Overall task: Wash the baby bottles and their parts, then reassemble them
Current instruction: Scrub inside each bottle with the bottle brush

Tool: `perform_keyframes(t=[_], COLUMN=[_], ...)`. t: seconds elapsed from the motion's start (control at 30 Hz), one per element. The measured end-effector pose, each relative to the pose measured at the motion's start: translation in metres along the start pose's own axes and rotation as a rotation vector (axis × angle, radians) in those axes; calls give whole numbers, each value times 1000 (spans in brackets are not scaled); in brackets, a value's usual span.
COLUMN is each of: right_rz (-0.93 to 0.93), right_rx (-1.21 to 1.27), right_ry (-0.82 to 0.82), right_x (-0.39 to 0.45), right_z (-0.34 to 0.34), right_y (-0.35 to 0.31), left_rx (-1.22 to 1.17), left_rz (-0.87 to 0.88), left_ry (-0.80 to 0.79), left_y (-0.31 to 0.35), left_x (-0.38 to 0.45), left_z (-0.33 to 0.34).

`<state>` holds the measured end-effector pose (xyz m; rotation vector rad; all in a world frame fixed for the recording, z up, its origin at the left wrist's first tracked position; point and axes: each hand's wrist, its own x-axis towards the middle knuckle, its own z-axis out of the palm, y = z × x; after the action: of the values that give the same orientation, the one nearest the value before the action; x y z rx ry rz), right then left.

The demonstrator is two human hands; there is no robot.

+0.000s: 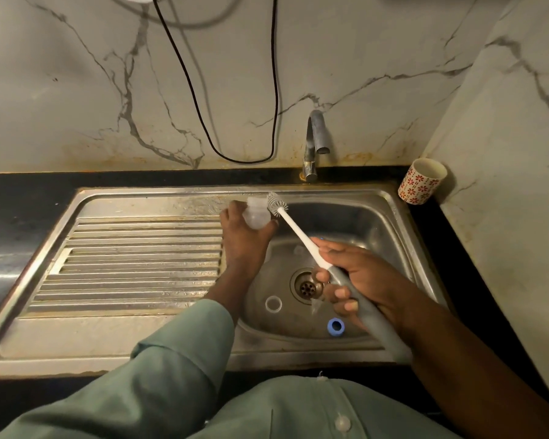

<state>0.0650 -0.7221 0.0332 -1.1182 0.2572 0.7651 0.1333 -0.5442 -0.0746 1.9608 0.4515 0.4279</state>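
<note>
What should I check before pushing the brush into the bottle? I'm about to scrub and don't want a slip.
1. Bottle held firmly by the left hand: ok.
2. Brush handle gripped by the right hand: ok.
3. Bristles at the bottle's mouth: ok, beside it, not yet inside.
4. Tap running: not ok, no water visible.
5. Soap on the bristles: cannot tell.
6. Loose parts, the clear ring and blue ring, away from the drain: ok.

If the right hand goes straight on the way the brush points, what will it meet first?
Most likely the clear bottle that the left hand holds: the brush in the right hand already has its bristle head at the bottle's mouth.
</note>
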Motion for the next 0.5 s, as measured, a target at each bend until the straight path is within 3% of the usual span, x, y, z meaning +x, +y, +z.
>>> perform_keyframes(t=[0.3,0.4,0.5], right_rz=[-39,10,-17], right_rx=[-15,9,-21], right_ry=[60,-23,-66], right_x=[-1,-8,-10], right_z=[7,11,19], right_y=[5,6,13], left_rx=[-24,-58,-36], left_rz=[-46,-100,-70], left_ry=[-66,-29,-91], left_y=[3,5,8], left_x=[-5,-6,-9], left_z=[-1,-6,-3])
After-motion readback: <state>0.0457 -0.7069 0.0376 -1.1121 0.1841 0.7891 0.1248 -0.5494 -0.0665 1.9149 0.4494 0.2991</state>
